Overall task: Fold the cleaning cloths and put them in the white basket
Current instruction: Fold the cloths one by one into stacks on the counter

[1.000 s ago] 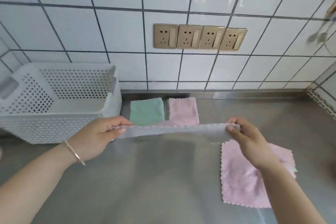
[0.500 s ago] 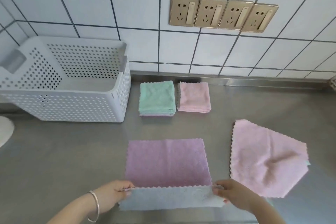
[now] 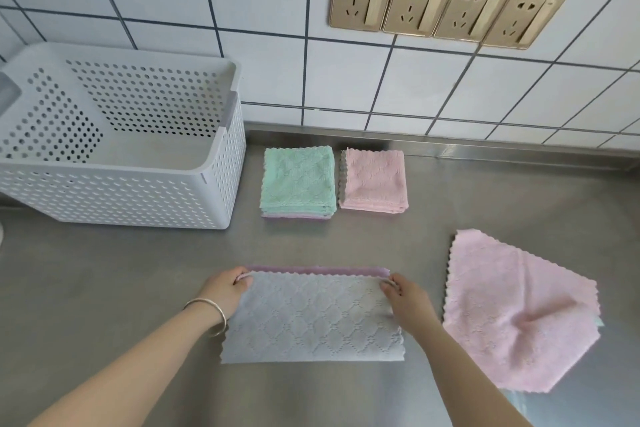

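A grey-and-purple cloth (image 3: 311, 319) lies folded in half on the steel counter, grey side up, with a strip of purple showing along its far edge. My left hand (image 3: 227, 291) pinches its far left corner and my right hand (image 3: 403, 295) pinches its far right corner. An unfolded pink cloth (image 3: 519, 312) lies flat to the right. Two folded stacks sit near the wall: a green-topped stack (image 3: 298, 182) and a pink stack (image 3: 374, 180). The white perforated basket (image 3: 138, 198) stands at the left with nothing visible inside.
The steel counter (image 3: 104, 288) runs back to a tiled wall with a row of gold sockets (image 3: 446, 3). A raised steel lip edges the back of the counter. A white object pokes in at the far left edge.
The cloth went from being held stretched in the air to lying flat on the counter. Both hands then carried its near edge over to the far edge, folding it in half.
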The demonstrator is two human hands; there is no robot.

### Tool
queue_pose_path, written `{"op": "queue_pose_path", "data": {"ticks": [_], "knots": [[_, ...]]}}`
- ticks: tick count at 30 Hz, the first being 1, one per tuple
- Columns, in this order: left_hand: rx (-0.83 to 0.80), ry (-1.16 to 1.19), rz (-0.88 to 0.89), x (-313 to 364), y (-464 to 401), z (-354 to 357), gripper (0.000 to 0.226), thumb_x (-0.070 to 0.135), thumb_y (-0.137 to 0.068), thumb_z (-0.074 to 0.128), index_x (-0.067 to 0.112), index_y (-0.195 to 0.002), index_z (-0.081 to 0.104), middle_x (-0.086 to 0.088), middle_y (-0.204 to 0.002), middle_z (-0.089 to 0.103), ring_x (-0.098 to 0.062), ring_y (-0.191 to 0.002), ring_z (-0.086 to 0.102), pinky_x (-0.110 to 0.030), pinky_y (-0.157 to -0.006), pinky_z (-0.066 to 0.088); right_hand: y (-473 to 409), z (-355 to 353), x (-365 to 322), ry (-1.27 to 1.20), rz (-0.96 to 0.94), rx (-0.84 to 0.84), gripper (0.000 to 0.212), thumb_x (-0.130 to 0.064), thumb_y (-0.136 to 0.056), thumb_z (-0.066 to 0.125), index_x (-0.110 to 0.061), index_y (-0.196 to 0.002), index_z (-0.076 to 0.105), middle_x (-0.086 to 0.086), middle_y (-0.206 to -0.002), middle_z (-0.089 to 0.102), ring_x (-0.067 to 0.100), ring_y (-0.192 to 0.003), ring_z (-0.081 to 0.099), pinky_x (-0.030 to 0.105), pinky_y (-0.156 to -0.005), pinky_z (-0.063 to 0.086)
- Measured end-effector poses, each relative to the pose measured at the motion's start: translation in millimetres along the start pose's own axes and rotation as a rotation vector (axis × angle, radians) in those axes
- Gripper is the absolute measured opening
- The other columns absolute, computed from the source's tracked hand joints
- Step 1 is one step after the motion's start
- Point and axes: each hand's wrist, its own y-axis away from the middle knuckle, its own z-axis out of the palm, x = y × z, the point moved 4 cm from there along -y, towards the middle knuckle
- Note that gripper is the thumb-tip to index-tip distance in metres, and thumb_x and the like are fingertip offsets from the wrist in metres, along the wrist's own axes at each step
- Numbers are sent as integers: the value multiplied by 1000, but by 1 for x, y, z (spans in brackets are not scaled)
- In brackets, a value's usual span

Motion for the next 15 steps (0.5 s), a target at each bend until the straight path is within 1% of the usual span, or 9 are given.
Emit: {"op": "queue_pose_path", "data": {"ticks": [2, 3, 4, 5, 6, 7, 8, 11, 15], "knots": [[14, -36, -36, 5, -6, 1, 29, 22, -95, 44, 6, -114, 59, -14, -117, 63, -29, -108, 58, -30, -82, 40, -5, 1, 1, -3, 14, 37, 11, -30, -93, 48, -26, -88, 56, 7, -88, 64, 22, -80, 54, 28, -68, 39], [21, -53, -49, 6, -8, 1, 29, 23, -95, 44, 4, -111, 59, -16, -116, 63, -31, -107, 57, -30, -79, 39, -7, 1, 1, 5, 23, 54, 11, -31, -93, 49, -28, -85, 56, 8, -89, 65, 23, -81, 56, 29, -69, 41], [26, -75, -54, 6, -11, 1, 27, 23, -95, 43, 4, -103, 60, -18, -114, 64, -32, -105, 57, -30, -73, 35, -8, 2, 1, 22, 33, 69, 13, -32, -92, 49, -28, -86, 59, 9, -91, 66, 25, -83, 58, 30, -69, 41], [29, -102, -62, 6, -14, 2, 23, 23, -95, 42, 7, -91, 59, -20, -110, 64, -33, -101, 58, -29, -69, 32, -10, 2, 0, 44, 43, 87, 17, -34, -92, 49, -26, -91, 64, 11, -95, 68, 27, -88, 60, 29, -68, 40], [41, -126, -65, 6, -15, 1, 24, 23, -95, 42, 12, -78, 53, -21, -106, 64, -34, -98, 58, -29, -66, 29, -11, 2, 0, 68, 52, 107, 22, -36, -92, 49, -25, -99, 66, 11, -100, 69, 28, -93, 61, 28, -67, 39], [55, -142, -70, 5, -17, 1, 26, 24, -95, 41, 14, -71, 46, -22, -104, 64, -34, -96, 58, -29, -65, 28, -12, 3, -1, 86, 65, 122, 25, -38, -92, 49, -25, -104, 67, 10, -104, 69, 29, -96, 61, 27, -67, 37], [64, -157, -72, 4, -19, 1, 28, 24, -95, 41, 16, -68, 42, -22, -103, 64, -34, -96, 58, -29, -65, 27, -13, 3, -1, 99, 78, 134, 27, -40, -91, 49, -26, -106, 66, 9, -105, 69, 30, -98, 61, 27, -67, 37], [73, -168, -85, 4, -23, 1, 23, 24, -95, 41, 12, -77, 47, -23, -107, 63, -35, -100, 57, -29, -67, 30, -16, 4, -2, 131, 120, 148, 29, -45, -91, 47, -27, -102, 66, 8, -103, 69, 29, -96, 61, 27, -65, 37], [84, -211, -91, 4, -26, 3, 27, 24, -96, 38, 4, -97, 55, -23, -114, 61, -36, -105, 56, -33, -78, 40, -18, 5, -4, 183, 140, 177, 31, -49, -91, 45, -27, -99, 65, 8, -101, 69, 29, -94, 61, 27, -65, 38]]}}
